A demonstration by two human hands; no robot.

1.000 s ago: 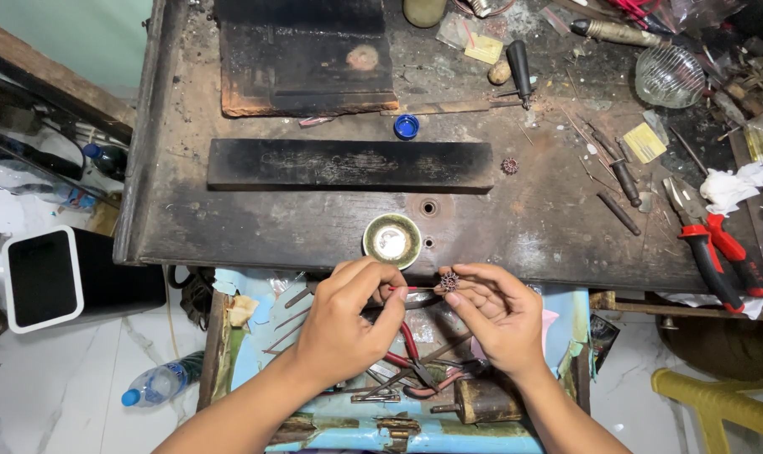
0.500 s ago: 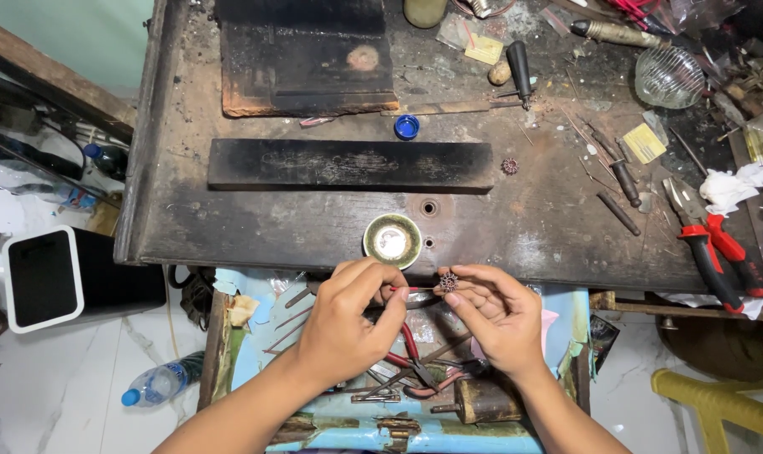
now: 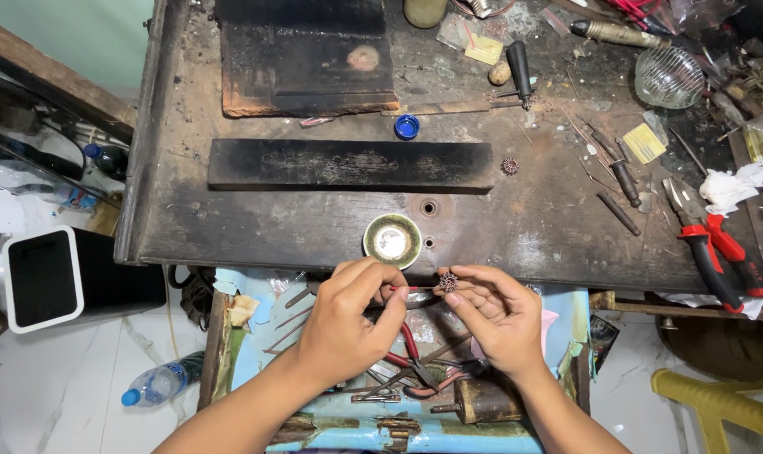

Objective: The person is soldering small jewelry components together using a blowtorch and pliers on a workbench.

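Hardly anything is shifting since the earlier frame — both hands are staying close together at the near edge of the worktop (image 3: 230, 227), over the open drawer of tools. Going left to right: a black bin (image 3: 41, 277) is standing on the floor, and a plastic bottle (image 3: 159, 385) is lying nearer the drawer. The left hand (image 3: 348, 324) is closing its fingers on a slim red-handled tool (image 3: 415, 292), whose tip is reaching toward the right. A small brass bowl (image 3: 392, 240) is sitting on the worktop just above that hand. The right hand (image 3: 495, 315) is pinching a small flower-shaped metal piece (image 3: 449, 282) between thumb and forefinger — it is meeting the tool's tip. Farther right, red-handled pliers (image 3: 713, 248) are lying on the worktop, well apart from the hands.
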